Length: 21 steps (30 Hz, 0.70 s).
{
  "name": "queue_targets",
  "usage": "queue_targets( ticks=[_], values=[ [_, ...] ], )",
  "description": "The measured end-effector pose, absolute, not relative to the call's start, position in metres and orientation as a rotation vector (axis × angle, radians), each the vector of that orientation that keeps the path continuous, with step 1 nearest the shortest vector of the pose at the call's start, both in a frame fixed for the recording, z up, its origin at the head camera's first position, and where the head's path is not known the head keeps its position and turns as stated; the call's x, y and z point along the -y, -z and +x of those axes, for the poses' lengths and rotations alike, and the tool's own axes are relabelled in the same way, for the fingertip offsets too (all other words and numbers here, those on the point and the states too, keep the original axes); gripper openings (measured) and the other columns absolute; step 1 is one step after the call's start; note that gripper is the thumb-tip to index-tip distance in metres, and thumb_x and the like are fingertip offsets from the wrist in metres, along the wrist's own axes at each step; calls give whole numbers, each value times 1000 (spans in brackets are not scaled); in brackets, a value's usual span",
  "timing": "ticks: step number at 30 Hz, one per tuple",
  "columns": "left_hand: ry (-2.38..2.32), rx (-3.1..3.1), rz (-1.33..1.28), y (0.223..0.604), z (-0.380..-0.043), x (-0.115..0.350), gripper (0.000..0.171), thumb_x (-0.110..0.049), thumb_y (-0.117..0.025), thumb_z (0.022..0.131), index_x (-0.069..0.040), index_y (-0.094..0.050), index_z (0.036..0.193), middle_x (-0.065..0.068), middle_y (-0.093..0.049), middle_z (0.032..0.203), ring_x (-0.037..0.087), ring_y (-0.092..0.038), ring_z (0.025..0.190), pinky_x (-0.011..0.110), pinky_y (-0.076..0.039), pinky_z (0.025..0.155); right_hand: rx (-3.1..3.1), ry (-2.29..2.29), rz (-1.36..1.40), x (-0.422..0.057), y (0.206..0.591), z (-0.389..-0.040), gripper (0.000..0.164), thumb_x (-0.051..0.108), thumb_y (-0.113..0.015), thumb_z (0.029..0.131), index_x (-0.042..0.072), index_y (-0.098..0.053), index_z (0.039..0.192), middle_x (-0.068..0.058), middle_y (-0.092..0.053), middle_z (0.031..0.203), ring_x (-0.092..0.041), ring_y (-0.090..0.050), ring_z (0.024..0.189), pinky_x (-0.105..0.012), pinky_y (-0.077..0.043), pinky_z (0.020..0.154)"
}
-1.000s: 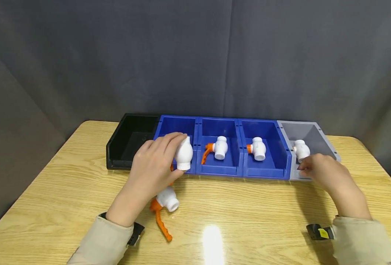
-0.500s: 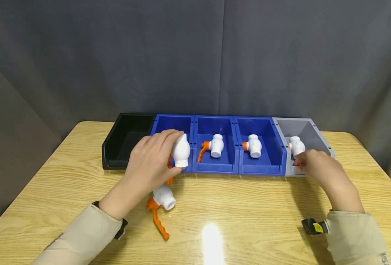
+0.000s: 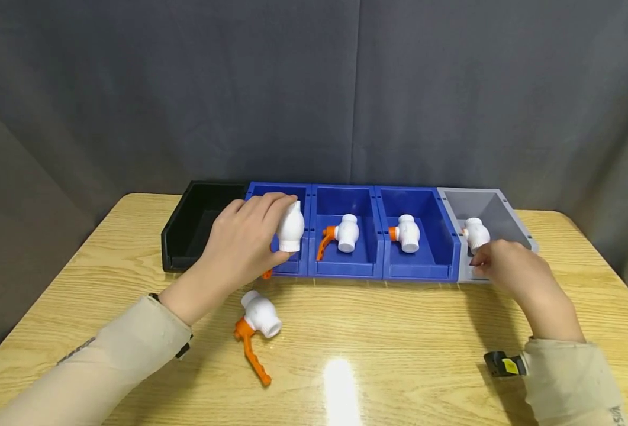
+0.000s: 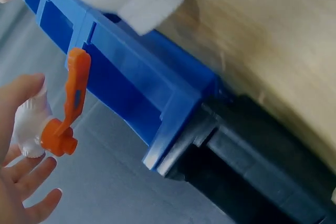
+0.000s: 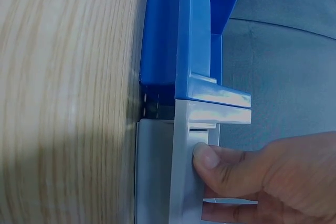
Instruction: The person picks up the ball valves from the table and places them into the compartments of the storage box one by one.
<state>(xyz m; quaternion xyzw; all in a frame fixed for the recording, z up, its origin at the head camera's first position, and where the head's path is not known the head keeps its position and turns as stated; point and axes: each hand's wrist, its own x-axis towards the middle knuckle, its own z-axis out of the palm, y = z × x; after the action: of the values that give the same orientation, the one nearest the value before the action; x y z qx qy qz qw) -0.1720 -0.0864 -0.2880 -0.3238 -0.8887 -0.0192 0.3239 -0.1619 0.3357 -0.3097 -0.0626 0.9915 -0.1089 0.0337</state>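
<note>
My left hand holds a white ball valve upright in front of the leftmost blue bin. Its orange lever handle sticks out free in the left wrist view. On the table below lies another white ball valve, its orange lever pointing toward me. At the far right, my right hand grips the front lip of the grey bin, thumb in front and fingers behind. Inside that bin, just beyond my fingers, sits a white valve.
The middle blue bin holds a white valve with an orange lever. A valve with an orange stub lies in the right blue bin. A black bin ends the row at left, before a grey curtain.
My left hand has moved slightly up and away toward the bins with its valve, uncovering more of the valve on the table. My right hand stays at the grey bin. The head view shifted a little.
</note>
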Motion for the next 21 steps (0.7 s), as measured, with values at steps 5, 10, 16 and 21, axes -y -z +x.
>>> queue_targets(
  ticks=[5,10,16,21],
  values=[
    [18,2366,-859,276,-186,82,85,-42,-91,67,-4,-54,135,11,-61,126,28,-62,106,40,-50,81,-3042,327,-179,-337,309,-161,7,6,-72,87,1,-73,92,-21,-69,94,-31,-58,77,-54,-47,67],
    [-2,2432,-841,270,-196,84,84,-43,-88,70,-4,-53,135,11,-60,126,28,-61,105,40,-51,83,-3053,323,-190,-337,309,-161,6,6,-72,86,2,-73,91,-19,-70,92,-31,-59,76,-54,-47,67],
    [-6,2480,-836,268,-205,89,84,-44,-89,70,-4,-54,135,12,-60,126,29,-58,112,42,-49,88,-3052,320,-189,-336,308,-162,6,5,-72,86,2,-73,91,-18,-69,90,-31,-58,74,-54,-47,67],
    [-80,2495,-881,272,-213,90,81,-45,-88,70,-4,-55,133,12,-61,124,30,-57,111,42,-47,88,-3049,335,-178,-334,309,-162,5,4,-71,86,2,-72,90,-19,-69,91,-30,-57,74,-52,-46,67]
  ],
)
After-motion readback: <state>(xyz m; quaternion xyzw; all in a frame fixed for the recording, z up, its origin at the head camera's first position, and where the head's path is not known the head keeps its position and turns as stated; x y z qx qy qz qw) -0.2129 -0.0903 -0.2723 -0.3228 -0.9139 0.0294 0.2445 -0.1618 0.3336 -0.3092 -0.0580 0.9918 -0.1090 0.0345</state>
